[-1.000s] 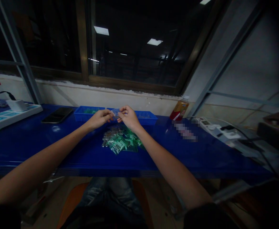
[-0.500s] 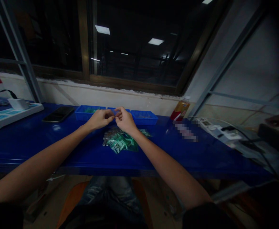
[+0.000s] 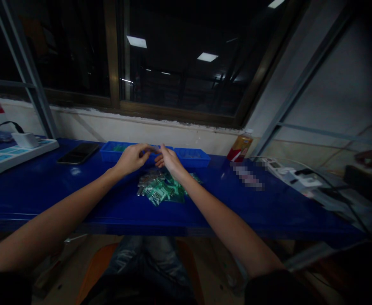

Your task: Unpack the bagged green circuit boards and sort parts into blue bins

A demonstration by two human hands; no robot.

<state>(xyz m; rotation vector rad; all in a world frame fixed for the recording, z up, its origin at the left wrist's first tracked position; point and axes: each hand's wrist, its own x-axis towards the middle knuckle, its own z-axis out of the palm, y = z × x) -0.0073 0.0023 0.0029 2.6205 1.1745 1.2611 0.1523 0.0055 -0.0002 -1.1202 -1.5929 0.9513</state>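
Observation:
My left hand [image 3: 132, 157] is over the blue bins, its thumb and fingers closed in a pinch. A thin, pale, see-through piece seems to sit at its fingertips, too small and dim to name. Close beside it is my right hand [image 3: 170, 161], thumb raised apart from its loosely bent fingers; nothing clear shows in it. Below both hands lies a pile of small clear packets with green parts [image 3: 163, 189]. Silvery metal pieces [image 3: 144, 183] lie at the pile's left side. Behind my hands stand a left blue bin [image 3: 107, 153] with green bits and a right blue bin [image 3: 194, 161].
A dark phone [image 3: 78, 153] lies left on the blue table [image 3: 93, 199]. Beyond it is a white power strip [image 3: 20, 152]. To the right stand a red and yellow drink bottle [image 3: 240, 147] and another power strip with cables [image 3: 295, 176]. A window [image 3: 186, 63] rises behind.
My right hand's thumb has lifted away from its fingers, and that hand has drawn slightly right. The left fingertips reach a little further toward it. The packet pile looks unmoved.

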